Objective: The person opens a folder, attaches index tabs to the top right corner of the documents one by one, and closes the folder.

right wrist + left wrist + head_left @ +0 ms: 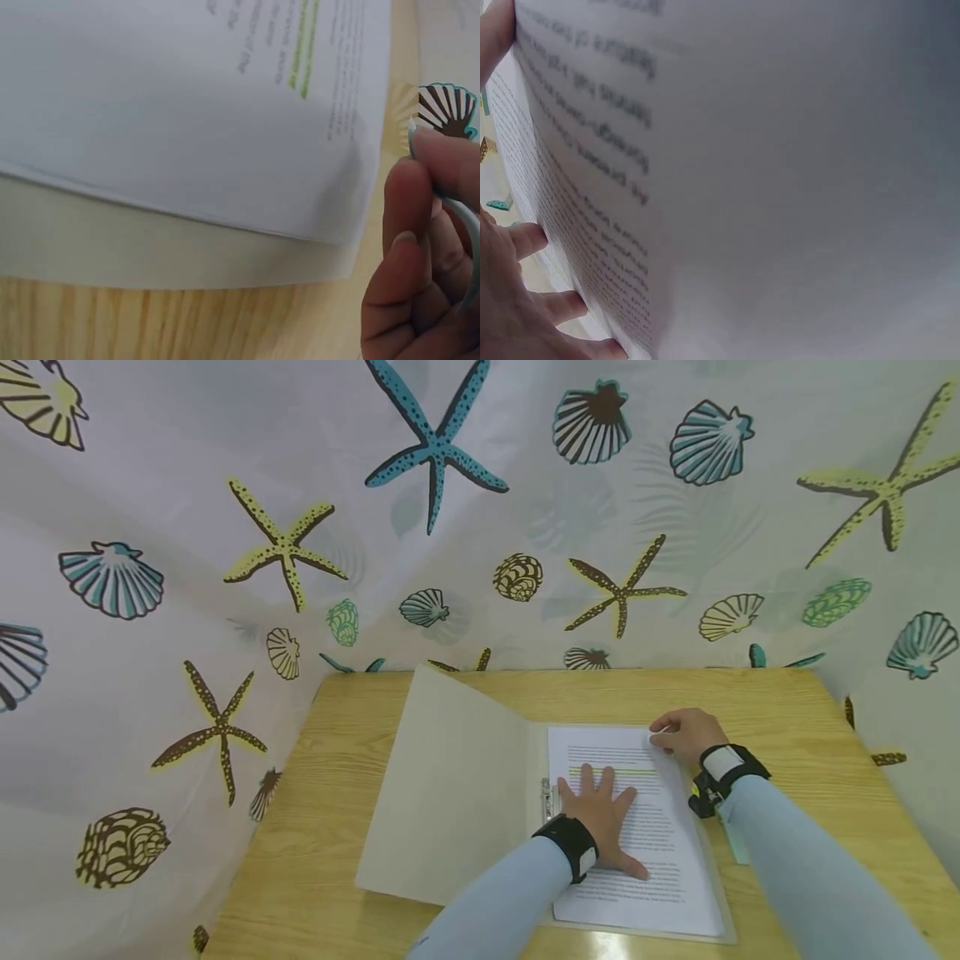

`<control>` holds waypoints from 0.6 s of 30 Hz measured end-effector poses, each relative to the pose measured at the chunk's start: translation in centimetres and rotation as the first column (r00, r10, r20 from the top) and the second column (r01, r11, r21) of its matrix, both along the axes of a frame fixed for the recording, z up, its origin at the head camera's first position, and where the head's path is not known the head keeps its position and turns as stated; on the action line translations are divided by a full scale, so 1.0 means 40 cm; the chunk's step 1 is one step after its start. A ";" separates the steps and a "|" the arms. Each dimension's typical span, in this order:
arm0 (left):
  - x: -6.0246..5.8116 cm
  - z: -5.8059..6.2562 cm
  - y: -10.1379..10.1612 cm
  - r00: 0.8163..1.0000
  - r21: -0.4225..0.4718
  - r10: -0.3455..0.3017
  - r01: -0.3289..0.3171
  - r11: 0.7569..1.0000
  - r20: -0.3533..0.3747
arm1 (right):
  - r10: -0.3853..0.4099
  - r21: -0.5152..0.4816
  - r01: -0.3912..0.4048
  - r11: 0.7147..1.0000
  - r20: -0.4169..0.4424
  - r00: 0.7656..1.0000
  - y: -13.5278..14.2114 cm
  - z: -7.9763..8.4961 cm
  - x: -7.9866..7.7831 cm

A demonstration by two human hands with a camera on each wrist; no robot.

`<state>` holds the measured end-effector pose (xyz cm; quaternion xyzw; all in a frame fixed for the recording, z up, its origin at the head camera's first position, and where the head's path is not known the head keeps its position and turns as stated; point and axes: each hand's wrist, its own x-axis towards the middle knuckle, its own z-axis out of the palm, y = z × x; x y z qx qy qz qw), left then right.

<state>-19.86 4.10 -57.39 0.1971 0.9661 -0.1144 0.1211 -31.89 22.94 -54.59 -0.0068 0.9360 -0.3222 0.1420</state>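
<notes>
A stack of printed pages point(660, 860) with a yellow-green highlighted line lies in an open cream file folder point(457, 793), held by a metal fastener point(547, 797) at the left edge. My left hand point(600, 818) rests on the pages with fingers spread, and its fingertips point(570, 304) touch the paper in the left wrist view. Above the pages' top right corner, my right hand point(686, 735) pinches a thin, pale, curved paper slip point(466, 225) between thumb and forefinger. Most of the slip is hidden by the fingers; its exact kind is unclear.
The folder's cover stands raised to the left. A mint-green flat item point(737, 842) lies right of the folder, partly beneath my right forearm. The wooden table point(300, 860) meets a shell-and-starfish patterned curtain point(465, 593) at the back and sides.
</notes>
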 end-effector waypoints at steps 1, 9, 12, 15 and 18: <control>-0.001 -0.002 0.001 1.000 -0.004 -0.002 0.002 1.000 0.003 | 0.001 -0.002 -0.001 1.000 -0.002 1.000 -0.001 -0.004 -0.002; -0.005 -0.023 0.007 1.000 -0.016 -0.011 0.011 1.000 0.010 | -0.002 -0.029 0.003 1.000 0.009 1.000 -0.008 -0.027 -0.012; -0.003 -0.017 0.006 1.000 -0.041 -0.022 0.022 0.999 0.000 | -0.012 -0.037 0.013 0.999 0.027 1.000 -0.013 -0.030 -0.014; 0.002 -0.008 0.003 1.000 -0.064 -0.028 0.028 0.998 -0.004 | -0.012 -0.037 0.014 0.999 0.033 0.999 -0.016 -0.032 -0.015; 0.007 -0.003 -0.001 1.000 -0.072 -0.029 0.028 0.997 -0.008 | -0.016 -0.035 0.017 0.999 0.036 0.999 -0.017 -0.035 -0.016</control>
